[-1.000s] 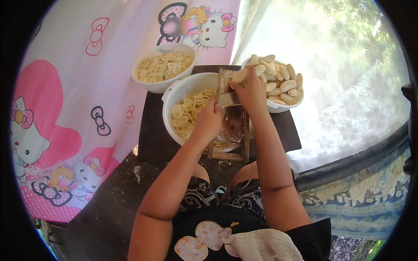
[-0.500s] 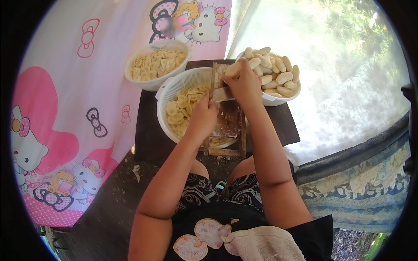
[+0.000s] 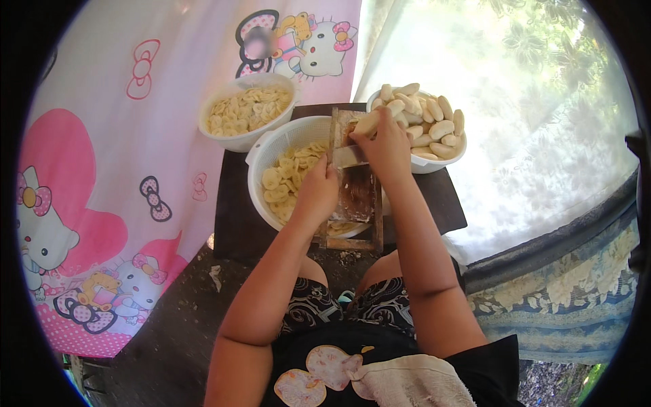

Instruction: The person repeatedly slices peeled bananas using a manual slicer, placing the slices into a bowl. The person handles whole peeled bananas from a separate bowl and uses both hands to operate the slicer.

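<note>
A wooden slicer board (image 3: 357,197) with a metal blade lies tilted across a white bowl (image 3: 261,154) that holds pale round banana slices (image 3: 288,178). My left hand (image 3: 317,193) grips the board's left edge. My right hand (image 3: 381,144) is shut on a peeled banana (image 3: 367,123) and presses it against the top of the board. Just right of that hand stands a white bowl (image 3: 434,165) heaped with whole peeled bananas (image 3: 434,122).
A second white bowl of slices (image 3: 245,112) stands at the back left. All three bowls rest on a small dark table (image 3: 234,224). A pink cartoon-print cloth (image 3: 95,169) hangs on the left, a pale curtain (image 3: 536,136) on the right. My knees sit under the table's near edge.
The view has shifted slightly. My right hand with the banana has slid a little along the board near its top; my left hand keeps its hold on the board.
</note>
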Available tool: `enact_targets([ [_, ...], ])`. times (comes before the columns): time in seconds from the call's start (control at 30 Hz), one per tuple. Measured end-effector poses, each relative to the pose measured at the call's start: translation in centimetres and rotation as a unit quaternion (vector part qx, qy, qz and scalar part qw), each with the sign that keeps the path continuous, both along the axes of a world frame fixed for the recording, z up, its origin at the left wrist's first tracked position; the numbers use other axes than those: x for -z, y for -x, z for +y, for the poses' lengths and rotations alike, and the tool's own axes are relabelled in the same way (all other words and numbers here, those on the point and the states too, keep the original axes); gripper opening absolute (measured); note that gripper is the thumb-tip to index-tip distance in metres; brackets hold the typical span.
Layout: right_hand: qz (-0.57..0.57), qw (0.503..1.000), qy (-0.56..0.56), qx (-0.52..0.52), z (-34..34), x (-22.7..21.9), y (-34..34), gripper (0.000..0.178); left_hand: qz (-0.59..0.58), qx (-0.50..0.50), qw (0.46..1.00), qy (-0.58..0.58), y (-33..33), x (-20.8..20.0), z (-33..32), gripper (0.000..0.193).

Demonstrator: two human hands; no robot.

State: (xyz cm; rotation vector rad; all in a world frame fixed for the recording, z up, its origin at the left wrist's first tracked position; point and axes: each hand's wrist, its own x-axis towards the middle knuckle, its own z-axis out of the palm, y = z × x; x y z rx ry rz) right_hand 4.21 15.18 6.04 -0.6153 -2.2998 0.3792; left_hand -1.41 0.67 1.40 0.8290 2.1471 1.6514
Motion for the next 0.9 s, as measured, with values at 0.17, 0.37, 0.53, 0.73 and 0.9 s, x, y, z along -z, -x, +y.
enact_targets([
  [0.17, 0.028, 0.988, 0.103, -0.111, 3.0, -0.7, 0.7, 0.068, 0.035, -0.017, 0.999, -0.019, 0.1, 0.2, 0.2, 0.046],
  [0.37, 0.100, 0.937, 0.237, -0.237, 4.2, 0.7, 1.2, 0.047, 0.013, -0.004, 1.000, -0.002, -0.1, -0.2, 0.0, 0.046],
  [0.53, 0.061, 0.974, 0.110, -0.190, -2.1, 1.3, -6.8, 0.046, 0.028, -0.019, 0.999, -0.008, -0.1, -0.2, 0.0, 0.045],
  [0.73, 0.044, 0.995, -0.002, -0.091, -2.9, 1.2, -6.4, 0.050, 0.064, -0.041, 0.997, 0.014, -0.2, 0.3, 0.4, 0.045],
  [0.9, 0.074, 0.992, 0.035, -0.095, 2.8, 1.2, 2.1, 0.049, 0.045, -0.022, 0.999, 0.002, 0.2, 0.0, 0.1, 0.044],
])
